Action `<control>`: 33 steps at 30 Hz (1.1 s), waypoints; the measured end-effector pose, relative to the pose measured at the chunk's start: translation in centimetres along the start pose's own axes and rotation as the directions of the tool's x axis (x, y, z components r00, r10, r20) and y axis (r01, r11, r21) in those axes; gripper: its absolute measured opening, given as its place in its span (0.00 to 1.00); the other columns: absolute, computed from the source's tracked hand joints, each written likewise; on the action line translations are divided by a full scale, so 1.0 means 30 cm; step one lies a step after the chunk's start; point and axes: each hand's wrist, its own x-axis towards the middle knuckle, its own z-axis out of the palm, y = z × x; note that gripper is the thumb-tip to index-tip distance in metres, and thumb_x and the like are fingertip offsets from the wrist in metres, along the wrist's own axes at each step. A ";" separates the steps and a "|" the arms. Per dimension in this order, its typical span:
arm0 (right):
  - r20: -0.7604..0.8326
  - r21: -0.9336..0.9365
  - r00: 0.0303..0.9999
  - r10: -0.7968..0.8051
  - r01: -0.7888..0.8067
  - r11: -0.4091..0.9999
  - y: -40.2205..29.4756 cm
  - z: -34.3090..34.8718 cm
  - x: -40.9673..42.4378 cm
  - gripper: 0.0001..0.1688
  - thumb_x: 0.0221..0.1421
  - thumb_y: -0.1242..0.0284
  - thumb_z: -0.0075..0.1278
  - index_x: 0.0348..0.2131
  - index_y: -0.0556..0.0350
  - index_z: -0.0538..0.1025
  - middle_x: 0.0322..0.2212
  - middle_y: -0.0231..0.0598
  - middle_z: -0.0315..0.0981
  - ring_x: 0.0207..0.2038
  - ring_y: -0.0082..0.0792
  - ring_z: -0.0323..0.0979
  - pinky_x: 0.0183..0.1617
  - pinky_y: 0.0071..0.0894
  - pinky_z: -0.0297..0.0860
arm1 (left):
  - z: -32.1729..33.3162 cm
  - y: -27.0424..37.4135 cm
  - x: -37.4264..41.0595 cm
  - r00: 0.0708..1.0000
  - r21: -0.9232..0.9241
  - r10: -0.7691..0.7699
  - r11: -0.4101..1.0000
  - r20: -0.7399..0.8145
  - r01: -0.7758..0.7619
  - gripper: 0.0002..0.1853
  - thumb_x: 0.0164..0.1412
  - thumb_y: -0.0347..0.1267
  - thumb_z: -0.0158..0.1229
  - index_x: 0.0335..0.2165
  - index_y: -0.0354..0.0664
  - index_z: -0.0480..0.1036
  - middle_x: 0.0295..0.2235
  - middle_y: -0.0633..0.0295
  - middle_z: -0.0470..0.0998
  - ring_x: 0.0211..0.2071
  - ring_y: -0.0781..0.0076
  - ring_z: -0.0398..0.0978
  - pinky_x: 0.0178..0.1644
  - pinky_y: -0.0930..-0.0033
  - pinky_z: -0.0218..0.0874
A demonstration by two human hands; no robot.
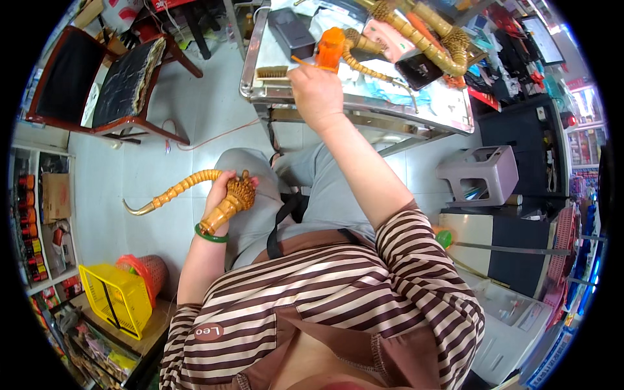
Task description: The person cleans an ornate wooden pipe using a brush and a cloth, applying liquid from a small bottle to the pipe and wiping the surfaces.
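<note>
My left hand [217,197] grips a varnished bamboo-root pipe [228,209] above my left thigh. Its knobbly root bulb sits by my fingers, and its thin ringed stem [183,186] curves off to the left, ending in a metal tip [141,209]. Over the table's near edge, the fingers of my right hand [318,92] are curled around a thin orange rod [303,62]; the fingertips are hidden. Just beyond that hand stands an orange plastic bottle [330,45]. A bristle brush [272,74] lies to the hand's left.
On the metal-edged table [441,109] are a dark box [291,33], a black phone [418,71], a pink tissue pack [387,39] and more bamboo-root pieces [414,35]. A chair [122,92] stands left, a plastic stool [480,175] right, and a yellow basket [117,297] lower left.
</note>
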 end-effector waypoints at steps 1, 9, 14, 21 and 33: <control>-0.050 -0.009 0.999 -0.021 0.020 1.000 0.005 0.010 -0.005 0.06 0.38 0.73 0.50 0.24 0.49 0.72 0.25 0.30 0.69 0.31 0.33 0.68 0.34 0.37 0.63 | 0.001 0.000 -0.002 1.000 -0.012 -0.009 1.000 -0.018 0.009 0.21 0.51 0.40 0.46 0.34 0.29 0.66 0.32 0.46 0.73 0.30 0.59 0.74 0.33 0.65 0.68; -0.010 0.509 0.968 -0.252 0.222 0.831 -0.254 -0.096 -0.091 0.19 0.35 0.71 0.56 0.33 0.52 0.71 0.27 0.37 0.68 0.32 0.40 0.66 0.35 0.37 0.63 | -0.015 0.014 0.001 0.997 0.019 -0.001 1.000 0.082 -0.001 0.18 0.53 0.38 0.44 0.34 0.30 0.66 0.31 0.49 0.73 0.31 0.60 0.73 0.34 0.66 0.66; 0.172 0.746 0.853 -0.493 0.214 0.631 -0.470 -0.064 -0.319 0.30 0.33 0.60 0.56 0.40 0.49 0.68 0.35 0.34 0.65 0.43 0.36 0.62 0.48 0.41 0.54 | -0.008 -0.073 -0.032 0.864 -0.014 0.483 0.874 0.144 -0.487 0.17 0.58 0.41 0.43 0.39 0.40 0.63 0.35 0.61 0.68 0.36 0.69 0.68 0.39 0.68 0.63; 0.115 0.698 0.853 -0.508 0.294 0.652 -0.421 -0.042 -0.294 0.27 0.37 0.66 0.53 0.39 0.54 0.65 0.33 0.37 0.65 0.40 0.38 0.63 0.45 0.33 0.58 | 0.069 -0.026 -0.040 0.771 0.073 0.624 0.781 -0.125 -0.620 0.13 0.58 0.40 0.45 0.36 0.42 0.64 0.28 0.65 0.67 0.30 0.73 0.67 0.38 0.71 0.63; 0.840 0.421 0.522 -0.145 -0.797 -0.432 -0.319 -0.129 -0.140 0.12 0.51 0.67 0.45 0.34 0.56 0.65 0.25 0.35 0.68 0.26 0.27 0.69 0.31 0.25 0.67 | 0.363 0.145 -0.310 0.384 -0.195 0.467 0.799 0.797 -0.569 0.05 0.56 0.32 0.46 0.31 0.44 0.65 0.07 0.76 0.54 0.09 0.82 0.53 0.27 0.73 0.53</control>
